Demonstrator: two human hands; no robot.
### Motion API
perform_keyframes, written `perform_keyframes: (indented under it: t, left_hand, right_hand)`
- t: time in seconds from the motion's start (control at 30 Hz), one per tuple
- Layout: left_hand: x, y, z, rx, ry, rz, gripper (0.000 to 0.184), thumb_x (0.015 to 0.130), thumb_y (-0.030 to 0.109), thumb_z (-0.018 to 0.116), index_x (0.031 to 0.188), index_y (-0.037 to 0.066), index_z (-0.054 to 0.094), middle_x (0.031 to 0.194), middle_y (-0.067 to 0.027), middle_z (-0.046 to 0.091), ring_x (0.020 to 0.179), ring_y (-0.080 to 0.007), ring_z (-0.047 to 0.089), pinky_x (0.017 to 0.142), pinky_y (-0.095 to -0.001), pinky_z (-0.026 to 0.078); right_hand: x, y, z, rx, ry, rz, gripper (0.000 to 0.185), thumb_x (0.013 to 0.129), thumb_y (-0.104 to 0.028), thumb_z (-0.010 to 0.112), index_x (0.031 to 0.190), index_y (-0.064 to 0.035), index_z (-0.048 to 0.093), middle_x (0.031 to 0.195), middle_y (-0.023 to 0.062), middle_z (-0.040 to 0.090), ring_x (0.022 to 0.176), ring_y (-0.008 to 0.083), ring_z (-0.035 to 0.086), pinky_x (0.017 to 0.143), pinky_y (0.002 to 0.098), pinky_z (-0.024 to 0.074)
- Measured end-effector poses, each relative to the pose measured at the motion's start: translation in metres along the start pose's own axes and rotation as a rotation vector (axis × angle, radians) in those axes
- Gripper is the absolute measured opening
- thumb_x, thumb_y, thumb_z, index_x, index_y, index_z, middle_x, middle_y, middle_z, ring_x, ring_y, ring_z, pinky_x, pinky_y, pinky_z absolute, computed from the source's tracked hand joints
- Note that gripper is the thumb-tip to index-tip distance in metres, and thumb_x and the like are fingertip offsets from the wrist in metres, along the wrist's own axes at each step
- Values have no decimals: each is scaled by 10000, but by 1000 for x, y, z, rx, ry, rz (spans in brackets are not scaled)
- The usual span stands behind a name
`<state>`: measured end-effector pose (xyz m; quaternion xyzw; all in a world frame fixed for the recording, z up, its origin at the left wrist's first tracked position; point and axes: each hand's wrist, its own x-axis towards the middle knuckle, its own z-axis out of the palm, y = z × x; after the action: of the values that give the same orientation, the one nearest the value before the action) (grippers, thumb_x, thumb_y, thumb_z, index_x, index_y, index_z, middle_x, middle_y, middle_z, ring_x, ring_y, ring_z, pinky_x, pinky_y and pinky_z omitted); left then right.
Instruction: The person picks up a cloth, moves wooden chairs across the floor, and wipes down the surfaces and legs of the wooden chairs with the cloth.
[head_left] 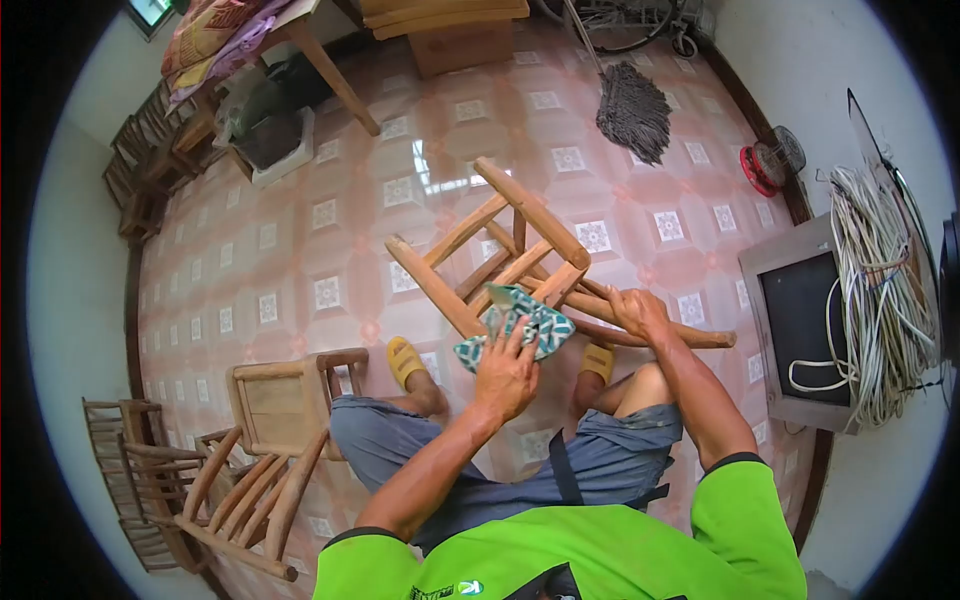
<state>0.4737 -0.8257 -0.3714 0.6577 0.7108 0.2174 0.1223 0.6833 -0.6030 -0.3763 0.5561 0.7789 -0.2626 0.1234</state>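
Observation:
A small wooden chair [510, 265] is tipped over in front of my knees, its legs pointing away from me and upward. My left hand [508, 372] presses a green-and-white patterned cloth [545, 328] against the chair's wooden frame, fingers stretched over the fabric. Part of the cloth hangs loose around the fingers, and the wood beneath it is hidden. On the right, my right hand [640, 315] is wrapped round a bar of the chair, whose end sticks out past the wrist.
Another wooden chair [275, 410] stands by my left leg, with more chairs [150, 470] along the left wall. A mop [635, 110] lies ahead. At right, coiled cable [875, 300] hangs over an old television [800, 320]. A cloth-draped table [325, 70] stands at far left.

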Motion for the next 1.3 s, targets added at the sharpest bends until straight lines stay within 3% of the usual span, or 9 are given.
perform_keyframes:
  t: [0.13,0.33,0.53,0.83,1.03,1.1,1.13,1.17,1.3]
  left_hand:
    - [50,9,19,38,34,96,483,865,160,659,1336,61,622,1533,-168,445,1437,-412,372,1049,-527,426]
    - [129,10,37,115,175,209,516,886,152,624,1397,97,583,1521,-190,455,1394,-432,416,1053,-544,447]
    - [90,-18,9,-52,-81,122,513,835,43,631,1347,30,611,1403,-234,524,1266,-450,528,1037,-490,482]
    - [139,-15,-10,-69,65,111,563,833,132,688,1372,12,580,1442,-254,490,1330,-460,474,1105,-500,428]
    - [212,-64,17,195,130,347,538,893,104,635,1413,13,530,1459,-216,497,1376,-448,443,1134,-476,413]
    - [227,-77,-5,135,78,97,532,893,110,631,1406,7,535,1473,-220,487,1381,-451,437,1158,-490,390]
    - [240,-118,14,153,144,15,594,889,238,690,1432,44,545,1549,-198,438,1474,-426,334,1201,-473,336]
    - [248,-139,10,293,159,1,581,910,249,666,1442,57,538,1556,-203,427,1472,-440,325,1203,-470,334]
    - [244,-118,-24,147,12,-137,481,942,195,603,1408,81,573,1573,-193,410,1438,-458,368,1207,-480,327]
  right_hand:
    - [1,-5,-1,8,79,-42,667,1015,-535,372,958,0,766,1004,294,705,1004,472,673,915,538,510]
    - [-2,-9,-4,14,117,-32,633,998,-522,404,958,-5,767,983,290,709,977,462,683,900,542,518]
    - [1,-8,1,31,149,-25,584,990,-492,432,966,-12,765,963,285,712,964,461,684,894,535,522]
    - [-2,-9,-5,61,137,-13,549,984,-473,443,993,-34,774,985,296,708,966,474,682,908,538,521]
    - [-4,-10,-6,45,124,6,554,973,-471,446,1000,-26,776,984,304,708,968,476,685,921,531,523]
    - [-7,-13,-11,53,111,11,566,975,-470,437,1009,-18,776,997,311,704,985,473,688,941,514,522]
    - [-8,-15,-14,57,96,19,578,977,-468,428,1018,-10,777,1010,319,701,1001,470,691,961,497,521]
    - [-7,-16,-14,61,97,20,578,977,-468,428,1018,-10,777,1010,319,701,1001,470,691,961,497,521]
    - [-7,-12,-11,66,111,25,552,972,-460,440,1021,-23,775,1002,297,710,990,461,691,949,501,524]
